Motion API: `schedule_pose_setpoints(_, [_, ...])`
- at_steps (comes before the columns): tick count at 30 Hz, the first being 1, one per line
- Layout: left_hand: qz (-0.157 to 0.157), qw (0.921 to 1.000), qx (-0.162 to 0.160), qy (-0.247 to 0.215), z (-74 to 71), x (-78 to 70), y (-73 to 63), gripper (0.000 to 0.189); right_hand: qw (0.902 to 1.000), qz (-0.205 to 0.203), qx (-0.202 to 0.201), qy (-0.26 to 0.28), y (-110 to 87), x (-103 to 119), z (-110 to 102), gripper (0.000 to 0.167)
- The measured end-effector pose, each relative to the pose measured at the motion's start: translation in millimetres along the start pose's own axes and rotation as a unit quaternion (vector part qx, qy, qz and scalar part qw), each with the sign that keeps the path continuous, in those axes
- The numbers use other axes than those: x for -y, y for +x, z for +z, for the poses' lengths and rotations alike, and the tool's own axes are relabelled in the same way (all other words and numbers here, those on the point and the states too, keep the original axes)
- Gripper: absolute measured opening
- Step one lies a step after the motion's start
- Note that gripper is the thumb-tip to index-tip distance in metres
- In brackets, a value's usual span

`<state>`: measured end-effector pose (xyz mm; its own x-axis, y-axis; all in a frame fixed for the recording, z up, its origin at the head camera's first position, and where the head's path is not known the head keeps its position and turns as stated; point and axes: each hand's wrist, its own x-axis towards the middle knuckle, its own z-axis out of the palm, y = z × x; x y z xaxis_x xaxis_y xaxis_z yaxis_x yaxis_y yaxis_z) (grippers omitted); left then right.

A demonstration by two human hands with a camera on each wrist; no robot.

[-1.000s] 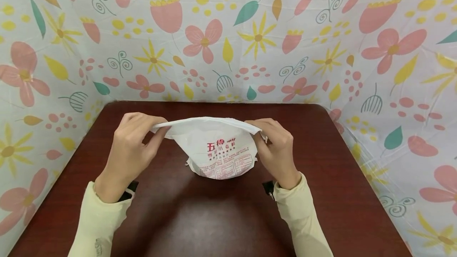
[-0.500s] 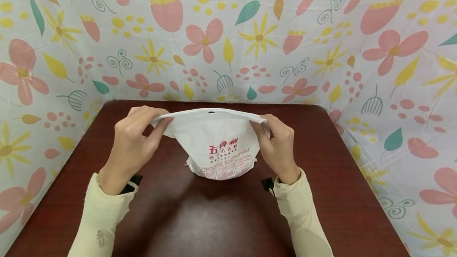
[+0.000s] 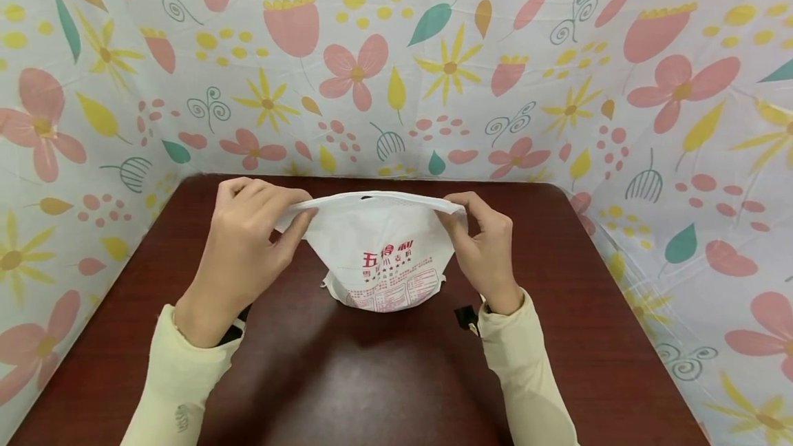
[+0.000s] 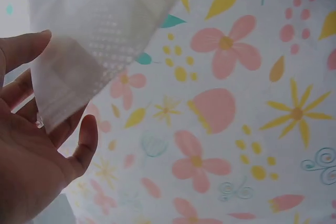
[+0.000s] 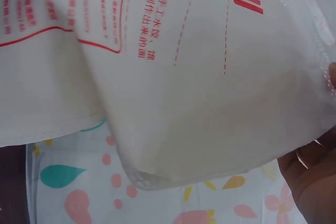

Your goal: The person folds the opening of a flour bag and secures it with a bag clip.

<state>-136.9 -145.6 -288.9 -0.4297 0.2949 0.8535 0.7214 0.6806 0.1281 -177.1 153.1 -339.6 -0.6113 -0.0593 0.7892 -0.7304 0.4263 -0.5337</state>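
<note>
A white flour bag (image 3: 384, 246) with red print stands at the middle of the table, its lower part slumped on the wood. The top edge is folded into a flat band with a small dark slot at its centre. My left hand (image 3: 244, 246) pinches the band's left end between thumb and fingers. At the opposite end, my right hand (image 3: 486, 246) pinches the band in the same manner. In the left wrist view a dotted corner of the bag (image 4: 100, 51) hangs by the fingers. Red-printed bag side (image 5: 210, 108) fills most of the right wrist view.
A dark red-brown table (image 3: 557, 308) lies under the bag. Floral curtain sheets (image 3: 396, 74) stand behind it and along both sides. A black wrist strap piece (image 3: 466, 317) shows at the right sleeve.
The bag's top edge has come up, and more of its printed front shows. My left hand has shifted right along the band; the right hand has moved only slightly.
</note>
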Motion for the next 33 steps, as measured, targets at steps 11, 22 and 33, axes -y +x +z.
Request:
schedule_pose_setpoints(11, [0.025, 0.9988, 0.004, 0.042, 3.8, -6.3, 8.3, 0.003, 0.9999, -0.006, -0.001, 0.015, -8.8, -5, -9, 0.012])
schedule_pose_setpoints(22, [0.063, 0.9942, 0.053, 0.069, 18.6, -21.3, 23.1, 0.014, 0.9996, -0.012, -0.024, 0.002, -9.3, -4, -9, 0.009])
schedule_pose_setpoints(33, [0.115, 0.9836, 0.098, 0.098, 42.6, -48.3, 46.8, 0.019, 0.9998, -0.016, -0.001, 0.008, -10.2, 3, -3, 0.008])
